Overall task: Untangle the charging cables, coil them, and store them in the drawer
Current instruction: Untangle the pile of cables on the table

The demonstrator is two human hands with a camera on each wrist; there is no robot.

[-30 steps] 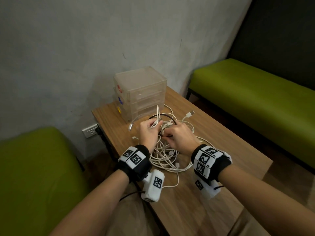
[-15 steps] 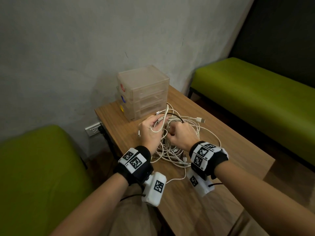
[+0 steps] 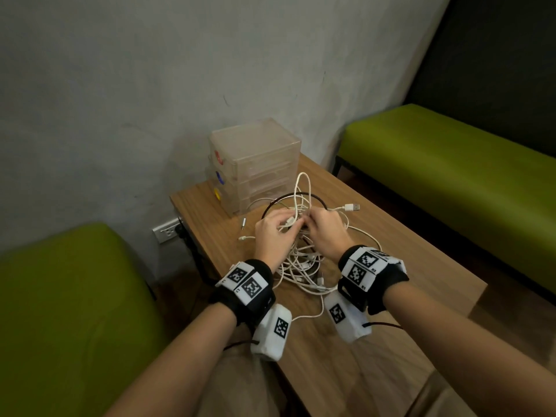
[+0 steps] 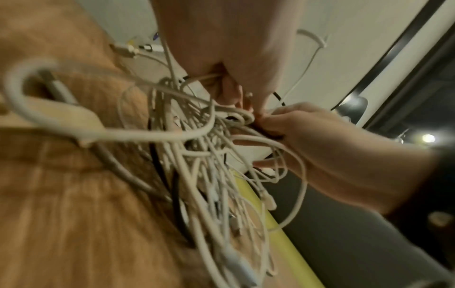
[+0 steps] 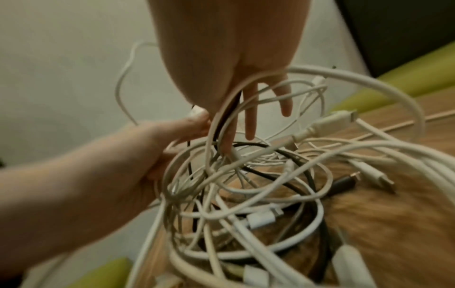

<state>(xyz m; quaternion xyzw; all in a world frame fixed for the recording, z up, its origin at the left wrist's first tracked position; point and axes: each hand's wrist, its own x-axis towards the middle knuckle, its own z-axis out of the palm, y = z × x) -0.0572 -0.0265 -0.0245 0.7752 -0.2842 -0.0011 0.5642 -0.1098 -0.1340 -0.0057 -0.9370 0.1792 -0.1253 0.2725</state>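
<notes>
Both hands sit at the top of the cable tangle [image 3: 304, 260] on the wooden table [image 3: 406, 266], in front of the clear drawer unit [image 3: 255, 164]. Left hand [image 3: 272, 236] has fingers curled round white strands, likely anchoring the bundle. Right hand [image 3: 326, 231] pinches strands with thumb and forefinger; its other fingers [image 5: 285, 101] hang straight through loops, probably to work one cable free. Drawers look closed. Only partly readable markings on the wrist tags: "R1", "R2".

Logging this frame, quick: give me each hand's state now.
Left hand: its grip pinches strands of the tangled bundle of white charging cables.
Right hand: thumb and forefinger pinch strands of the same bundle, other fingers straight.
</notes>
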